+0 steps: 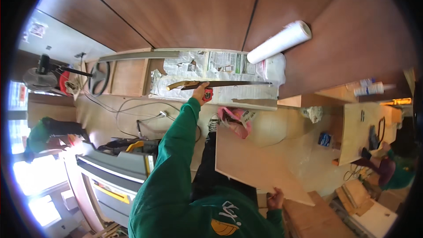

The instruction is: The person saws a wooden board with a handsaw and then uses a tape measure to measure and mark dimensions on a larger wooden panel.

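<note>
My left hand (pixel 200 91) reaches out in a green sleeve and grips a hand saw (pixel 220 83) with a golden wooden handle and a long dark blade pointing right. A small red object (pixel 208 95) is also held in that hand, under the saw. The saw lies across a newspaper-covered ledge (pixel 211 68). My right hand (pixel 275 199) holds the near edge of a light plywood board (pixel 255 163) that tilts up in front of my legs.
A white roll (pixel 280 42) leans on the brown panel wall. A pink bag (pixel 235 121) lies by my shoe. A grey machine (pixel 114 172) stands at lower left, with cables and a fan (pixel 39 77) beyond. One person crouches at left (pixel 42 134), another at right (pixel 392 167).
</note>
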The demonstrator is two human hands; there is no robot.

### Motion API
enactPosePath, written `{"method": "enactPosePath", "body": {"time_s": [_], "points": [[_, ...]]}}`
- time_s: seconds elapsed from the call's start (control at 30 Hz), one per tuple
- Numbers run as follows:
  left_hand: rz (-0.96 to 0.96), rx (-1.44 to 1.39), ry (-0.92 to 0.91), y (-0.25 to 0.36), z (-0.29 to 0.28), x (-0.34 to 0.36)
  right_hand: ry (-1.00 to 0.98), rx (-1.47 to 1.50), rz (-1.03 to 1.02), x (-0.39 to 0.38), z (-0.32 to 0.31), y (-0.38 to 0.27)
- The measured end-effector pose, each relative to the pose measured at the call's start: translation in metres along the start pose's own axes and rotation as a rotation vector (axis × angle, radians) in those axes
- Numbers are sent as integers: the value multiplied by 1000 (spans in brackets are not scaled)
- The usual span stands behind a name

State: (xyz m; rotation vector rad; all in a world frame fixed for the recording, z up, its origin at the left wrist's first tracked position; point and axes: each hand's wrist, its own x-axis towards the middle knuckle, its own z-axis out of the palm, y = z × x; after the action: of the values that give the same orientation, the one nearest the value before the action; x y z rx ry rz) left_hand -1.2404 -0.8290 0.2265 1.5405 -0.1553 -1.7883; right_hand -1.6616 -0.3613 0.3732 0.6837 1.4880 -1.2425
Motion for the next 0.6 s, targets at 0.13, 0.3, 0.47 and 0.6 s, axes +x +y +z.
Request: {"method": "enactPosePath", "body": {"time_s": [0.13, 0.3, 0.47, 0.6], "points": [[-67, 74, 101, -18, 3, 70, 48, 70, 95, -32, 11, 0], [42, 114, 25, -20, -5, 147, 115, 50, 134, -57, 33, 1], [-227, 104, 111, 3, -10, 170, 116, 48, 177, -66, 30, 3], [-458, 176, -199, 7, -48, 173, 42, 0, 189, -74, 31, -2]]}}
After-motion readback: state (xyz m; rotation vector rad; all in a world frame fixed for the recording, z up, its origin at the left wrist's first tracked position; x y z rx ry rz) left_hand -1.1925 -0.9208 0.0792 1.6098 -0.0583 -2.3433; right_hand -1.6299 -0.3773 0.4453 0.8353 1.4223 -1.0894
